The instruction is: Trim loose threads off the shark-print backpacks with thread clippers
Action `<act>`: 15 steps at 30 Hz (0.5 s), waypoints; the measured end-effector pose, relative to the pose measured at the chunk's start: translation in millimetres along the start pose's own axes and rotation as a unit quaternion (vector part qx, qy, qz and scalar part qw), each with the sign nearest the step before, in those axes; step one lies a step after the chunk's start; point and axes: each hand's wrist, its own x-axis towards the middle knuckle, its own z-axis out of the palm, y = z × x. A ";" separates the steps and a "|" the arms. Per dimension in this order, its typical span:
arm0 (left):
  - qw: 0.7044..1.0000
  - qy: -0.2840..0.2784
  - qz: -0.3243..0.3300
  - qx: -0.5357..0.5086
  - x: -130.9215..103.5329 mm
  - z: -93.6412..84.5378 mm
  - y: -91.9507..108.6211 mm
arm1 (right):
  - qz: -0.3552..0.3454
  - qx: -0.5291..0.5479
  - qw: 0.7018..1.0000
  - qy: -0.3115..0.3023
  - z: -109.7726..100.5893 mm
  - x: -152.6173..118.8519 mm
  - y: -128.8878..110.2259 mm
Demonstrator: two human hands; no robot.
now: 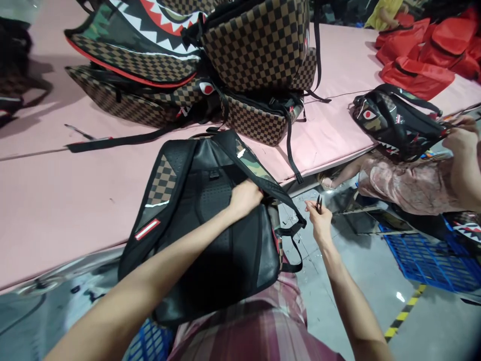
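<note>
A black backpack [214,240] with checkered and camouflage patches leans on the table edge and my lap, its strap side facing up. My left hand [246,199] is closed on the right shoulder strap [259,170], the fingers partly hidden beneath it. Off to the right of the bag, my right hand [320,220] holds small black thread snips [319,202] with the points upward. That hand is apart from the backpack. A webbing strap with a buckle [296,225] hangs from the bag's right side, between it and my right hand.
Checkered backpacks [259,50] are piled on the pink table [56,200]. Red bags [421,77] lie at the far right. Beside me, another person's hand [462,140] holds a dark shark-face bag [398,123]. A blue crate [424,255] stands on the floor.
</note>
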 end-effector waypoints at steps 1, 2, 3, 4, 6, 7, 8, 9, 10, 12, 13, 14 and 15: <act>0.999 0.026 -0.028 -0.013 2.8 -11.9 -11.4 | 0.006 0.003 1.000 0.006 -0.8 2.0 -0.1; 0.996 0.057 -0.061 -0.035 3.6 -24.4 -22.6 | 0.009 0.006 1.000 0.011 -1.2 3.5 -0.3; 0.988 0.092 -0.102 -0.072 1.6 -36.3 -32.4 | 0.008 0.008 1.000 0.014 -0.9 4.5 -0.8; 0.973 0.131 -0.150 -0.118 -3.2 -46.3 -39.6 | 0.003 0.008 1.000 0.010 0.4 4.6 -1.4; 0.931 0.186 -0.235 -0.207 -20.1 -57.2 -44.7 | -0.016 0.003 1.000 -0.007 6.8 2.1 -3.7; 0.921 0.190 -0.255 -0.226 -30.5 -57.0 -42.7 | -0.027 -0.003 0.999 -0.017 11.6 -0.5 -5.7; 0.928 0.171 -0.249 -0.219 -41.0 -53.3 -38.6 | -0.039 -0.012 0.999 -0.027 17.3 -3.8 -8.2; 0.950 0.132 -0.215 -0.186 -50.8 -46.6 -33.3 | -0.054 -0.023 0.998 -0.035 23.3 -7.6 -11.3; 0.971 0.088 -0.171 -0.143 -59.2 -37.9 -28.0 | -0.075 -0.038 0.995 -0.048 29.2 -11.8 -14.9; 0.994 0.021 -0.085 -0.070 -71.0 -18.8 -20.0 | -0.136 -0.074 0.983 -0.102 38.8 -20.5 -22.8; 0.997 0.009 -0.058 -0.051 -74.4 -10.5 -18.1 | -0.169 -0.092 0.972 -0.132 42.1 -24.8 -26.6; 0.998 0.005 -0.044 -0.041 -76.3 -4.0 -17.5 | -0.199 -0.109 0.963 -0.149 44.3 -29.0 -30.1; 0.998 0.008 -0.039 -0.038 -77.0 0.2 -17.9 | -0.223 -0.126 0.954 -0.156 45.7 -33.3 -32.9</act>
